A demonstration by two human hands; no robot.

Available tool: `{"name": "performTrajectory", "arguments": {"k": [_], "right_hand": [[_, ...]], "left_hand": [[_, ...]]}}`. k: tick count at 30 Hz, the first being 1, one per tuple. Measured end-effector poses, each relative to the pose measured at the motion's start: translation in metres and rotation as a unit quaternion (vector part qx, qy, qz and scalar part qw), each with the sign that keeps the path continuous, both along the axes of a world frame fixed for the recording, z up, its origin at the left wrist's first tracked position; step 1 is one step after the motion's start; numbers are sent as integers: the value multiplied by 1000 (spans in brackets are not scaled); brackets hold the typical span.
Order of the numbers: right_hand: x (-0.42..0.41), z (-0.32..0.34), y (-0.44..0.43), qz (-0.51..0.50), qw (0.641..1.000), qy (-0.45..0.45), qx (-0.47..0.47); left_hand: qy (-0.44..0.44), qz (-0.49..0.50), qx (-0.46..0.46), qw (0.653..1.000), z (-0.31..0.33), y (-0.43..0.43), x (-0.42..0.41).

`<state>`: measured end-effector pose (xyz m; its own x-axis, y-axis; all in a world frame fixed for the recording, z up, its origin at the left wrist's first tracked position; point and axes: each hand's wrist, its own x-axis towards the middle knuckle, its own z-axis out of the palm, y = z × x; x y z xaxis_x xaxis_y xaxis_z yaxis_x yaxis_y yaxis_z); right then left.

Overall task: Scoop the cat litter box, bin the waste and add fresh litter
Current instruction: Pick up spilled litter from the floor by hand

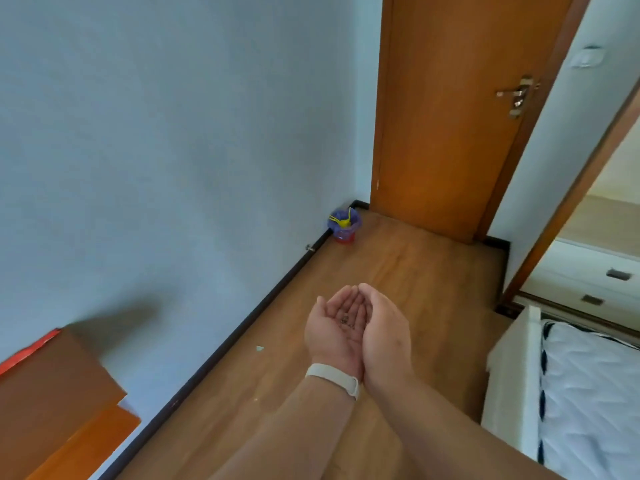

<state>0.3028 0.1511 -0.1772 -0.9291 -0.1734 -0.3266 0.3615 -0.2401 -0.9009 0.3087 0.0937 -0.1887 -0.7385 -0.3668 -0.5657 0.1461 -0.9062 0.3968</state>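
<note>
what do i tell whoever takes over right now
Left hand: open, palm up, cupped, with a few dark bits lying in it.
Right hand: open, cupped against the left, nothing seen in it.
Bin: purple-lined, on the floor in the far corner by the door, with something yellow sticking out.
Litter box and fresh litter: not in view.
Done: cannot tell from this view.
Left: probably carry the bits to the bin and drop them in, then add fresh litter.
</note>
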Motion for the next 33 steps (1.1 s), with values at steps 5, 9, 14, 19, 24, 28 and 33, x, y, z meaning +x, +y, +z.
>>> {"name": "performTrajectory", "arguments": {"k": [5, 9, 14, 19, 24, 28, 33], "right_hand": [[-82, -23, -26, -21, 998, 4, 54], [-166, -31, -72, -39, 997, -2, 65], [-271, -21, -143, -84, 994, 5, 70], [-364, -7, -183, -139, 989, 16, 46], [-437, -8, -214, -148, 988, 21, 21], [-503, -23, -221, -146, 989, 12, 17], [-613, -45, -233, -107, 994, 12, 28]], "left_hand": [[-6, -38, 25, 999, -25, -23, -85], [-16, -49, 31, 998, -34, -68, -172], [-10, -78, 19, 997, -26, -138, -280], [10, -92, 16, 996, -8, -176, -375], [17, -99, 14, 995, -10, -207, -446], [4, -99, 23, 995, -23, -217, -512], [-5, -68, 20, 997, -39, -229, -617]]}}
